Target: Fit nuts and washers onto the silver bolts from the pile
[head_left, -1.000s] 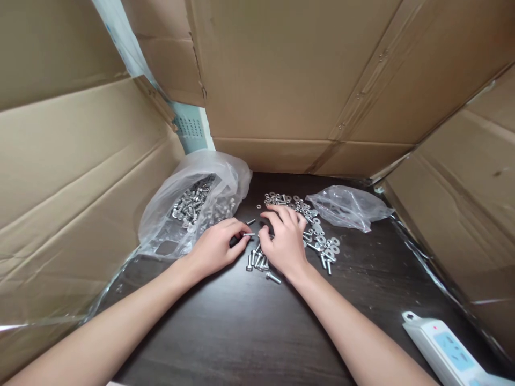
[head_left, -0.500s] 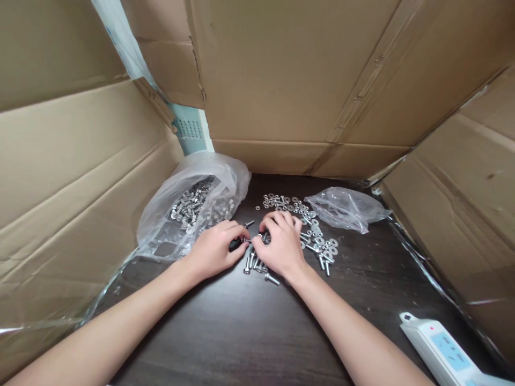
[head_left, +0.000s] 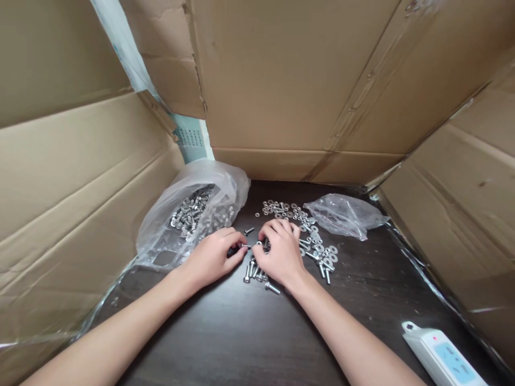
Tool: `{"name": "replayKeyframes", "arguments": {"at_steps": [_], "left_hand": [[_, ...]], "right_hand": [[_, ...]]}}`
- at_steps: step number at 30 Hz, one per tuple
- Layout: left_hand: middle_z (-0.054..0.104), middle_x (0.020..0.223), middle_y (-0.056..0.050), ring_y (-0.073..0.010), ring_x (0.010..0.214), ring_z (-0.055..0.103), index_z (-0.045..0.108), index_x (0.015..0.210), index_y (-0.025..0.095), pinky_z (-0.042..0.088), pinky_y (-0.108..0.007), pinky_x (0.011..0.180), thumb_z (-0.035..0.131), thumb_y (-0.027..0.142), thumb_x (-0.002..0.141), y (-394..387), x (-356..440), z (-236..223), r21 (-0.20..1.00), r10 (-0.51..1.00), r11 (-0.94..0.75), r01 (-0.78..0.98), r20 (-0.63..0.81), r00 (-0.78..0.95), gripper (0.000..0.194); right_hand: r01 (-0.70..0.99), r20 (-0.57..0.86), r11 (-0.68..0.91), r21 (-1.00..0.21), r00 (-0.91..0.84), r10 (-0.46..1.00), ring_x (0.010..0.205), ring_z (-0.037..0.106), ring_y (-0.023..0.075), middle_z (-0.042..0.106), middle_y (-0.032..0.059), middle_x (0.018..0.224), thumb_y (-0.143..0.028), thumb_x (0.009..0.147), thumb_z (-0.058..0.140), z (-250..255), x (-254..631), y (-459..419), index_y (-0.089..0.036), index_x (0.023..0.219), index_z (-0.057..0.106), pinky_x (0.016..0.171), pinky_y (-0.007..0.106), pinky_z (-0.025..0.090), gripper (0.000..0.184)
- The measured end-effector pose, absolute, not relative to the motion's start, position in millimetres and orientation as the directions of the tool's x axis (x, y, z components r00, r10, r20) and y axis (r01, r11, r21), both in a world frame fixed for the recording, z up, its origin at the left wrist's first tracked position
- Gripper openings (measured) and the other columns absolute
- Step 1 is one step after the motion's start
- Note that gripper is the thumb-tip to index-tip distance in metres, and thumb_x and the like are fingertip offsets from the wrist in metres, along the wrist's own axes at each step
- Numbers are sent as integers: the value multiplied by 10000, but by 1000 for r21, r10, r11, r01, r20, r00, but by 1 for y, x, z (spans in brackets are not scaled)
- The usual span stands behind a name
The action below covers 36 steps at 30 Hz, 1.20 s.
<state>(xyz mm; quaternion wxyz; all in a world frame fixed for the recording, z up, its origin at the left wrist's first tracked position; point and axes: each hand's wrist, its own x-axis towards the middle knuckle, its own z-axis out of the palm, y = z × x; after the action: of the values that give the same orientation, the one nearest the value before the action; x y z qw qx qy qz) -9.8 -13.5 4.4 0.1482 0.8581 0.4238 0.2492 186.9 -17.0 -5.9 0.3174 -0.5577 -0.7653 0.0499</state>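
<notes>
My left hand (head_left: 217,252) is closed in a pinch on a bolt (head_left: 246,246), whose shank points right toward my other hand. Close by, my right hand (head_left: 279,249) has its fingers curled, and a small metal ring (head_left: 259,244), a nut or washer, shows between thumb and index finger. One loose bolt (head_left: 249,231) lies just beyond the left fingertips. Several bolts with parts on them (head_left: 253,271) lie below and partly under the right hand, with one more bolt (head_left: 272,288) nearer me. Past the right hand spread loose washers (head_left: 330,258), nuts and bolts.
A clear plastic bag (head_left: 229,174) full of bolts lies open at the left. A flatter plastic bag (head_left: 346,214) lies behind the washers at the right. Cardboard walls (head_left: 281,80) enclose the dark table (head_left: 225,332). A white power strip (head_left: 442,354) is at the lower right.
The view has tilted up slightly, so things on the table sit a little lower. The bolt's shank shows more plainly between my hands, which keep nearly the same pose.
</notes>
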Motion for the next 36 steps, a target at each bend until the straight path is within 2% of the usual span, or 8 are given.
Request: {"name": "replayKeyframes", "arguments": {"at_steps": [9,15,25,36], "left_hand": [[696,895,-28,-178,759,646,710,975,210,476,-283,696,613,274,963,-11,-11,4,455,825,-563,690,259,502,116],[694,876,-23,-166,733,636,723,979,207,455,-270,664,610,302,968,-11,-13,5,430,818,-575,696,267,510,149],[694,847,-15,-161,729,636,726,965,210,459,-264,662,604,326,964,-11,-10,4,437,826,-564,701,296,480,169],[700,859,-23,-164,734,641,727,967,206,466,-264,661,596,338,969,-11,-10,4,440,822,-569,695,303,482,186]], "right_hand": [[836,393,360,-414,-192,899,1038,531,272,656,57,943,-204,759,629,-6,187,-16,-208,754,555,985,460,314,75],[817,412,410,-405,-238,880,1060,535,267,664,54,937,-173,771,609,-6,187,-16,-209,771,551,998,448,317,68],[777,409,469,-420,-300,862,1097,549,253,704,51,1017,-179,820,635,-6,189,-16,-212,920,709,992,442,322,128],[778,402,459,-429,-290,868,1089,558,251,713,49,1000,-191,847,639,-8,189,-15,-212,892,696,965,428,336,76]]}}
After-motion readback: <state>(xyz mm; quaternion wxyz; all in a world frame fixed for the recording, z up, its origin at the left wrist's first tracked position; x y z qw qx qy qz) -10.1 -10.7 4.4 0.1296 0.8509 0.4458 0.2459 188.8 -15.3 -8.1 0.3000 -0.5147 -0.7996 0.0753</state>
